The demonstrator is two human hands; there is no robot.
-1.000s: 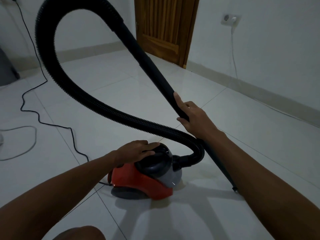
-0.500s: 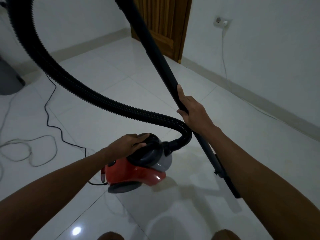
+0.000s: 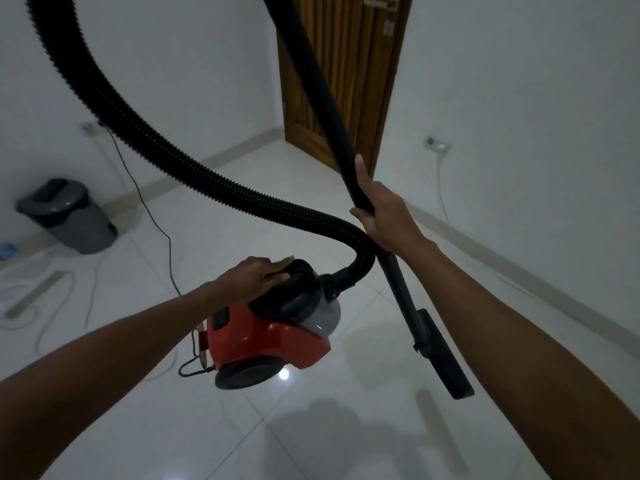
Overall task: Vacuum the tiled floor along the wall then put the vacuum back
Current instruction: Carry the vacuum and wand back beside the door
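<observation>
Left hand [image 3: 258,273] gripped red vacuum [image 3: 273,327], frame centre | right hand [image 3: 384,216] wrapped around wand [image 3: 332,109] | advice: carry level, keep hose [image 3: 194,171] clear of cord [image 3: 152,216].

Home room: white tiled floor [image 3: 214,216], wooden door [image 3: 349,81], lidded grey bin [image 3: 69,216], wall sockets [image 3: 438,144].
</observation>
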